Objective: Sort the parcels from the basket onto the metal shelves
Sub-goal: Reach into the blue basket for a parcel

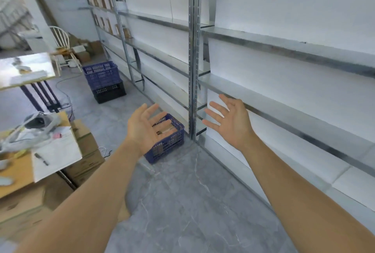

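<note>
I have both hands out in front of me, palms facing each other, fingers spread wide and holding nothing. My left hand point(146, 127) hangs in front of the blue basket point(168, 141), which sits on the floor point(182, 202) just beside the foot of the steel upright point(193, 60); my right hand point(229, 123) is in the air near the edge of the metal shelves point(284, 98), not touching them.

Through the basket's open top, between my left fingers, I can make out what looks like a brown parcel point(165, 130) with a dark mark on it; how many parcels lie there I cannot tell. I judge it to be cardboard or a paper mailer: light, fairly stiff, dry enough not to slip, and not obviously fragile. I would take it by its two long edges, one hand each side, or pinch one end if it proves flat. The shelves nearest me look bare.
</note>
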Demonstrator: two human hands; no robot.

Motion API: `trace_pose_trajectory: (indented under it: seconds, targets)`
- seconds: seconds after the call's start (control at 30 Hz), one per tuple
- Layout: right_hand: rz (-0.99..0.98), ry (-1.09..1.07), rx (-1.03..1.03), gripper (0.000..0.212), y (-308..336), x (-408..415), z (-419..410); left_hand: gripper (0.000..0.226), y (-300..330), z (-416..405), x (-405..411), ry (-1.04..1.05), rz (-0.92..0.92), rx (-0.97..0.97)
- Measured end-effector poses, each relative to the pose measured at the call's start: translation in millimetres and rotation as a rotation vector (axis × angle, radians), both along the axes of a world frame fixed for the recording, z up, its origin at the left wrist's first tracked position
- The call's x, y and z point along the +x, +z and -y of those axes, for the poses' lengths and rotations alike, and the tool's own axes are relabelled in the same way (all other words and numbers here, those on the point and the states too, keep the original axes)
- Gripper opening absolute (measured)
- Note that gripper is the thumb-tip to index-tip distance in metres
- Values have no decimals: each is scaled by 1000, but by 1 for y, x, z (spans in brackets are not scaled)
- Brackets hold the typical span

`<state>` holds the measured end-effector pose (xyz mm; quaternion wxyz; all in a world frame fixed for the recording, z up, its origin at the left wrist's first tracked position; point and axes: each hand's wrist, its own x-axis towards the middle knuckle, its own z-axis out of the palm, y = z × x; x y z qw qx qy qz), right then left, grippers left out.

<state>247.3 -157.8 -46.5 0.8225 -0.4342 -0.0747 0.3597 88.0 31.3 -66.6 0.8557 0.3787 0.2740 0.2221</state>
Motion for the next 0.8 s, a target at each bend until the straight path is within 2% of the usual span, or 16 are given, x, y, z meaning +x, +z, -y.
trace_pose_trajectory:
  seconds: [0.3, 0.8]
  targets:
    - [-6, 130, -111, 55, -36, 53, -97, 56, -41, -77, 37, 89, -61, -44]
    - [-20, 259, -217, 58, -77, 147, -332, 49, -92, -291, 125, 140, -103, -136]
